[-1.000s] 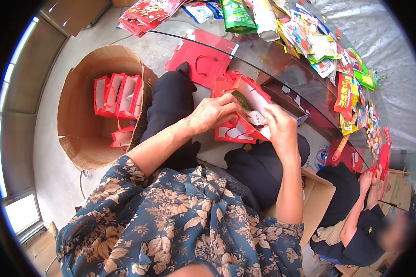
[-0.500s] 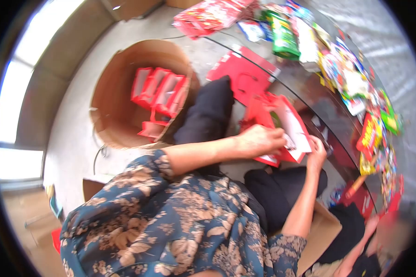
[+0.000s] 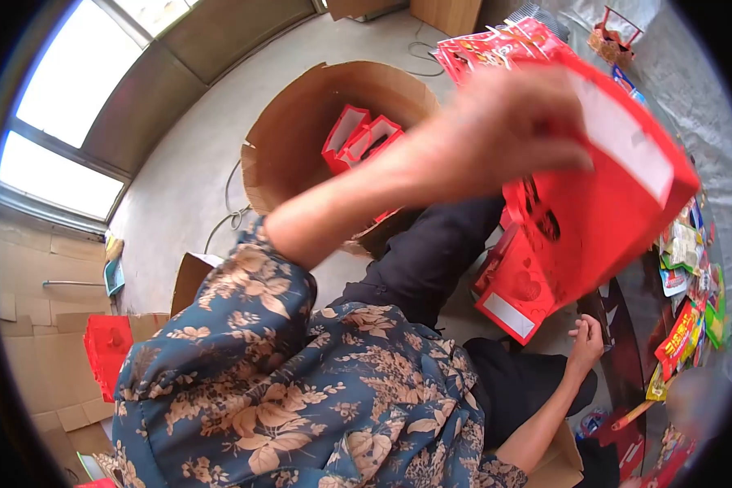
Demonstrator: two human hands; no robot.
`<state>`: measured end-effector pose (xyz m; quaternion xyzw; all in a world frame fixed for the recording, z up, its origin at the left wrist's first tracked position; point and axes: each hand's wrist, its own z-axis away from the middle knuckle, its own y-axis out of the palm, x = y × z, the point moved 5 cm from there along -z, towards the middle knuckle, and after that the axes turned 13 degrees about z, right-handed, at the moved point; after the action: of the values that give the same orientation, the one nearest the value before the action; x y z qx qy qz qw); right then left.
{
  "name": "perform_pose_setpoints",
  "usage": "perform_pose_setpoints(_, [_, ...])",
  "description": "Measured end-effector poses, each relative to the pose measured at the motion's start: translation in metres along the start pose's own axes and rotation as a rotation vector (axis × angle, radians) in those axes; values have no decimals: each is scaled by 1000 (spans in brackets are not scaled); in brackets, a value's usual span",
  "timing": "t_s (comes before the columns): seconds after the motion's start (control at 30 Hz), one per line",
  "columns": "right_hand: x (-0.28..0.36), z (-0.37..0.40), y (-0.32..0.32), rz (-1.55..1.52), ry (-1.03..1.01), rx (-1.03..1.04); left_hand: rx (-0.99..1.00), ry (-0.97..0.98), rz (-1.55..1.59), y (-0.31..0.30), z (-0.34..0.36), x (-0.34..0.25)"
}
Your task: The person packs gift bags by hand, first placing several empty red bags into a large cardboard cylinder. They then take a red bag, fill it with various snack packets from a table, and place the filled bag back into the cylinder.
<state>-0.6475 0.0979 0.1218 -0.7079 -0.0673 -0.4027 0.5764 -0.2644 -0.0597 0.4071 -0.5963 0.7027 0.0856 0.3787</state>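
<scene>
My left hand (image 3: 516, 122), blurred by motion, is raised in front of my chest with fingers and thumb closed on a red paper gift bag (image 3: 618, 211). The bag hangs tilted to the right of the hand and shows a white panel and dark print. Under it, beside my legs, is more red paper with heart prints and a white label (image 3: 508, 315), seemingly another gift bag. My right hand (image 3: 586, 346) is below the raised bag, over my knee, its fingers loosely curled and slightly apart. I see nothing in it.
A large round cardboard container (image 3: 281, 126) with red bags (image 3: 351, 134) inside stands left of my leg. Red printed packets (image 3: 500, 45) lie behind the raised bag. Snack packets (image 3: 681, 337) lie along the right. A cable (image 3: 234, 213) runs on the floor.
My left hand has lifted the gift bag up from over my lap. My right hand has let go of the bag. The view has turned, so the round container appears further right.
</scene>
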Motion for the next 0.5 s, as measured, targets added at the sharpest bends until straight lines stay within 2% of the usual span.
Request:
perform_pose_setpoints(0.03, [4,0,0,22,-11,2,-40,-8,-59,-22,1,-6])
perform_pose_setpoints(0.07, [7,1,0,46,-21,5,-129,-121,1,-43,5,-5])
perform_pose_setpoints(0.1, [9,1,1,68,-36,10,-182,-124,64,-60,10,-1])
perform_pose_setpoints(0.13, [10,0,1,92,-52,14,-206,-36,49,-76,14,-2])
perform_pose_setpoints(0.17, [11,-1,1,116,-68,16,-231,-256,14,-91,22,0])
perform_pose_setpoints(0.23, [8,-3,3,121,-90,24,-255,-409,-198,-119,39,0])
perform_pose_setpoints(0.27, [6,-3,3,124,-99,27,-250,-337,-376,-133,48,8])
perform_pose_setpoints(0.47, [0,-4,5,134,-114,43,-101,-488,-916,-199,121,56])
perform_pose_setpoints(0.5, [0,-4,5,144,-124,47,-99,-509,-928,-208,135,64])
